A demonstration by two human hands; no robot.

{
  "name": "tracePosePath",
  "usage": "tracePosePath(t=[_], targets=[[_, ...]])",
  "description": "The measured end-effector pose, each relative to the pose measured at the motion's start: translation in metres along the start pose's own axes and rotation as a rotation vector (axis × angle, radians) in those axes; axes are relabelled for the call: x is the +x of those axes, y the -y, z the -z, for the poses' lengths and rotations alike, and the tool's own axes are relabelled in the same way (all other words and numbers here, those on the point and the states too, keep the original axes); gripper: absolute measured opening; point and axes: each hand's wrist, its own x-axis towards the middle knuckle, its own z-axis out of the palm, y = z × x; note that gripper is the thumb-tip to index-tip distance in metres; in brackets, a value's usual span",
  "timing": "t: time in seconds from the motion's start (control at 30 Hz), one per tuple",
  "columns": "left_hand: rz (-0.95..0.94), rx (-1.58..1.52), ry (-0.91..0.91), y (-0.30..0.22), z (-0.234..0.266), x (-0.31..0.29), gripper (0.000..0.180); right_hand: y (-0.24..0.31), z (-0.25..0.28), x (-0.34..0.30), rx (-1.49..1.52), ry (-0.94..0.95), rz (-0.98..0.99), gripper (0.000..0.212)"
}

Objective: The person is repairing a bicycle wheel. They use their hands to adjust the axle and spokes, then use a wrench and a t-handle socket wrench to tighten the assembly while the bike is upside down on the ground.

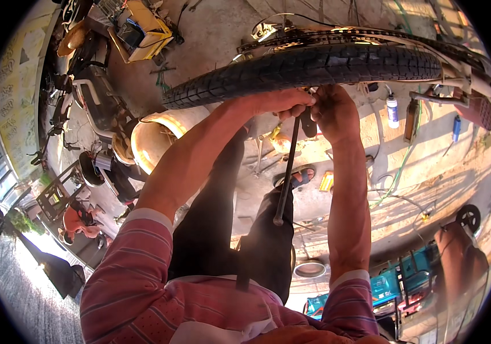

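Note:
A bicycle tyre (314, 67) with a black knobbly tread lies across the view in front of me. Just below it my hands meet near the middle of the wheel. The fingers of my left hand (291, 104) are curled and closed at a small metal part by the wheel. Against it my right hand (335, 114) is also closed, its fingertips mostly hidden. What they pinch I cannot make out. A long dark rod (287, 180), like a kickstand, slants down from between my hands to a rounded end. A short dark flat piece (308, 125) hangs beside its top.
A bicycle chain (291, 41) runs behind the tyre. A white bottle (392, 112) and a blue-handled screwdriver (456, 129) are at right. A pale bucket (152, 143) stands left, a yellow box (145, 34) at upper left. A metal bowl (310, 269) sits low. Another person (79, 223) is far left.

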Motion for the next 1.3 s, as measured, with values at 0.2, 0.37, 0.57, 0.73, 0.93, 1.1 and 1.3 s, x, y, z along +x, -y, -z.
tracePosePath(t=[0.2, 0.37, 0.57, 0.73, 0.93, 1.1, 1.3], targets=[[-0.052, 0.003, -0.006, 0.003, 0.000, 0.000, 0.069, -0.010, 0.017, 0.011, -0.084, 0.041, 0.044, 0.022], [-0.048, -0.047, 0.020, 0.010, 0.001, 0.005, 0.069, -0.003, -0.013, -0.011, -0.082, -0.016, 0.062, 0.021], [-0.072, -0.052, 0.031, 0.013, 0.001, 0.006, 0.070, -0.009, -0.006, -0.005, -0.068, -0.098, 0.121, 0.020], [-0.102, -0.045, 0.029, 0.013, 0.002, 0.007, 0.071, -0.009, -0.007, -0.010, -0.024, -0.031, 0.139, 0.017], [-0.025, 0.100, -0.010, 0.011, 0.007, 0.010, 0.029, -0.002, -0.033, -0.048, -1.239, -0.402, 0.913, 0.019], [-0.187, 0.040, 0.025, 0.015, 0.010, 0.007, 0.026, 0.039, -0.044, -0.054, -1.981, -0.137, 1.446, 0.031], [-0.163, -0.032, 0.056, 0.019, 0.019, -0.011, 0.026, 0.068, -0.013, -0.021, -2.269, -0.013, 1.401, 0.040]])
